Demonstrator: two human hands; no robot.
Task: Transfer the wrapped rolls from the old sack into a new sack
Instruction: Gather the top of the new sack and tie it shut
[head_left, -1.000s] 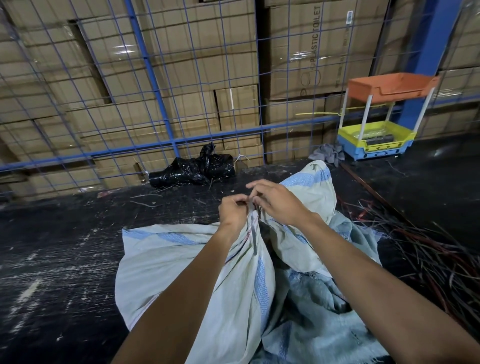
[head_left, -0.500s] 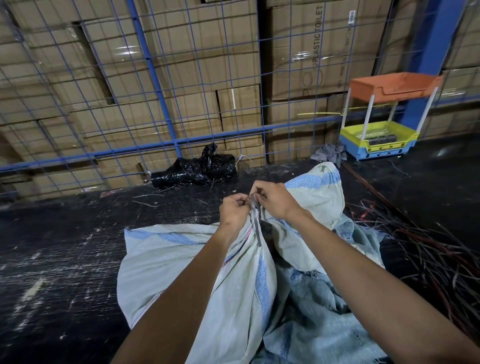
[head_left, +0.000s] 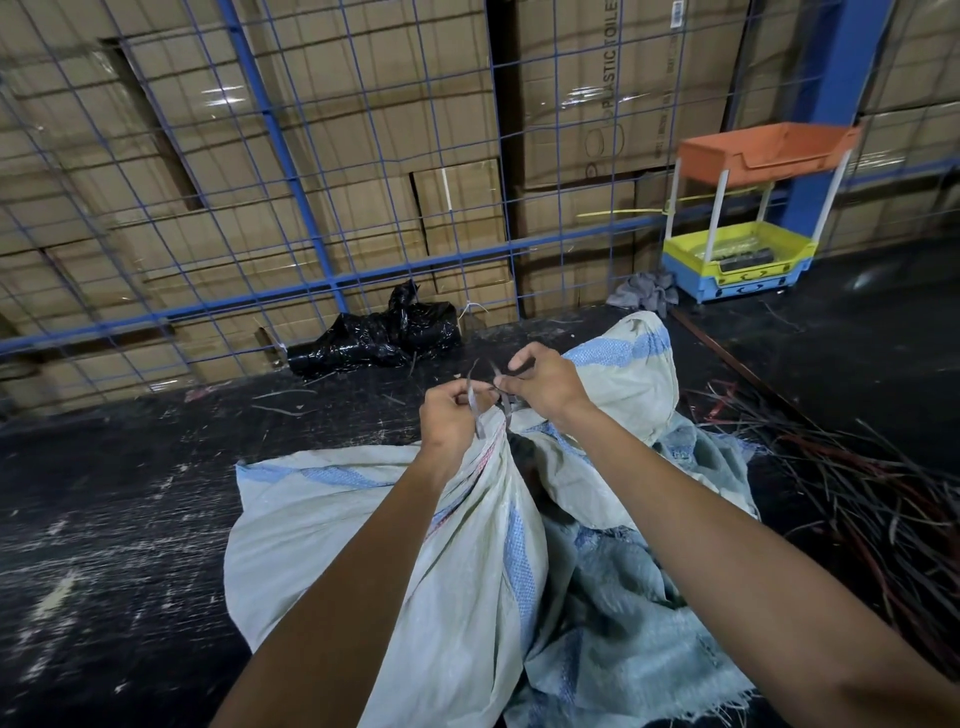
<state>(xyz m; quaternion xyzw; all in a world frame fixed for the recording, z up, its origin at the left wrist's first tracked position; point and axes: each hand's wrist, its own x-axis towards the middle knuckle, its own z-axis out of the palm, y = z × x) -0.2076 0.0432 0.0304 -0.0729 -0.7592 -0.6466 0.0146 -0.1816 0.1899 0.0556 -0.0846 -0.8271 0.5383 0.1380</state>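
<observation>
Head view, black plastic bag behind sack, strap pile right

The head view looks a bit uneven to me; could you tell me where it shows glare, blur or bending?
Head view: glare on the wrapped boxes and black bag; the fence bows from wide-angle distortion; left floor smeared; hands and sack fairly sharp.

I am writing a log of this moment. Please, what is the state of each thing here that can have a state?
White woven sack with blue stripes: neck gathered, bound by strap.
Thin dark plastic strap: looped at the neck, pinched by both hands.
Left hand: pinches strap.
Right hand: pinches strap.
Grey-blue frayed sack: lying crumpled.
Black plastic bag: crumpled by the fence.
</observation>
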